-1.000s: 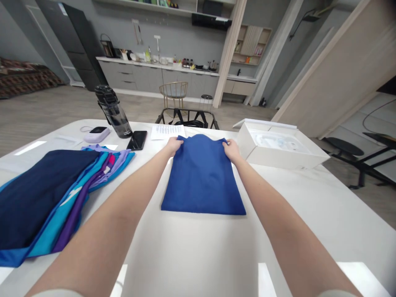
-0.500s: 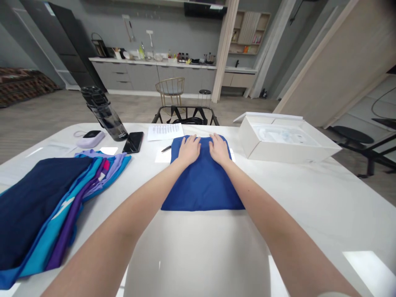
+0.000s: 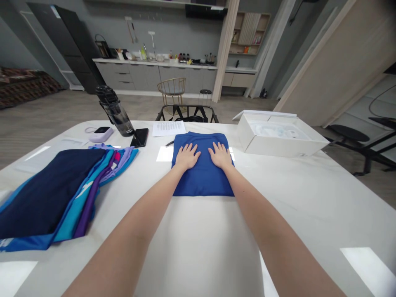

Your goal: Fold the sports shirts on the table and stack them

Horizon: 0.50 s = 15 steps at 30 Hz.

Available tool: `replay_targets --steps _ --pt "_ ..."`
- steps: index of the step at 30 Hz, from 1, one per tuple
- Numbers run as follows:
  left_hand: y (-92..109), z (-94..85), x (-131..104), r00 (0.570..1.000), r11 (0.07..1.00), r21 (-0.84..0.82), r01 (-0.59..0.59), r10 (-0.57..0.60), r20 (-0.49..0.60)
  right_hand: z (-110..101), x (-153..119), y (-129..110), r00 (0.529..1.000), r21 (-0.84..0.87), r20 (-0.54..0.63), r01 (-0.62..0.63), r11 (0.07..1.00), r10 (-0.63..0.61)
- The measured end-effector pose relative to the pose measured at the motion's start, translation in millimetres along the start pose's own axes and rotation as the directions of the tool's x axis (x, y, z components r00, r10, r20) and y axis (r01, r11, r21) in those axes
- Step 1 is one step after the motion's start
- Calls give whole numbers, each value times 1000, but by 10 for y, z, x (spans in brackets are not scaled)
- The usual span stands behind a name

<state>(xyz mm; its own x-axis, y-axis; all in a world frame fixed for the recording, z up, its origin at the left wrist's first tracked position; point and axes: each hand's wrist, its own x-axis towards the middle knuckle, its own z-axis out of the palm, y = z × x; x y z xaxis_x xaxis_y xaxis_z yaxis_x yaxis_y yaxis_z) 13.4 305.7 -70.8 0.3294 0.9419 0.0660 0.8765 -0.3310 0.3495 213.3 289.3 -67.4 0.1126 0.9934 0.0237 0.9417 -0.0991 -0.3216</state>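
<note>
A folded blue garment [image 3: 202, 177] lies flat on the white table in front of me. Its exact kind cannot be told from the folds. My left hand [image 3: 187, 157] rests palm down on its left half, fingers spread. On the right half lies my right hand [image 3: 220, 156], also flat with fingers apart. Both arms reach forward from the near edge, and neither hand grips anything. To the left is a stack of folded clothes [image 3: 58, 185], dark navy on top with blue, teal, purple and lilac layers showing.
An open white box [image 3: 278, 144] stands at the right. A dark water bottle [image 3: 116, 113], a phone [image 3: 140, 137] and a lilac device [image 3: 101, 134] sit at the back left. Behind the garment are a printed sheet [image 3: 168, 128], a pen [image 3: 169, 143] and a black-framed chair [image 3: 187, 113].
Both hands have slid toward me over the garment. Its near edge now lies higher in view, and its far edge shows beyond my fingers. The camera view has shifted slightly.
</note>
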Motion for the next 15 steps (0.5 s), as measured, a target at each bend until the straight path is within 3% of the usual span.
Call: replay_targets --steps 6,15 --pt "-7 -124 -639 995 994 50 -94 95 -12 -59 -594 162 998 -62 17 53 997 -52" --pt "38 -178 -1623 976 974 65 -216 214 42 -184 -1700 211 990 -99 26 141 985 -139"
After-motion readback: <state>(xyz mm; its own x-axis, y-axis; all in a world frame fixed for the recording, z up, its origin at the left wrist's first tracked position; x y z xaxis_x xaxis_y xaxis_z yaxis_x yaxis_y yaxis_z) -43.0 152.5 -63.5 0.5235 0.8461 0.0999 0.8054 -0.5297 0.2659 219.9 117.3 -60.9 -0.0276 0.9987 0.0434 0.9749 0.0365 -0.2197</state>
